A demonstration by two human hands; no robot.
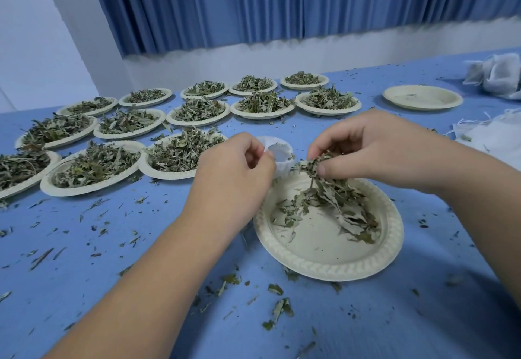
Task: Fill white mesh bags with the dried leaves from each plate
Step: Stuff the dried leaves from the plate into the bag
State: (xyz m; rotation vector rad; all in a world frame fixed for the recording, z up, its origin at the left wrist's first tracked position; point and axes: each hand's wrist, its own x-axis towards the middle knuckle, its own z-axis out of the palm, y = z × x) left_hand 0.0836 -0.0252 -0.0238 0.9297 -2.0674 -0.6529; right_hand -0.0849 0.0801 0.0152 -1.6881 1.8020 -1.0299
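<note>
Over blue counter (141,245), white mesh bag (277,151) is pinched open by left grip (234,166) to receive dried leaves (313,165) clutched by right grip (375,147).

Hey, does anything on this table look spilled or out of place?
Yes: dried leaf bits lie scattered over the blue table, off any plate, many just in front of the near plate. The far right plate holds almost nothing, while the plates at left are heaped.
</note>
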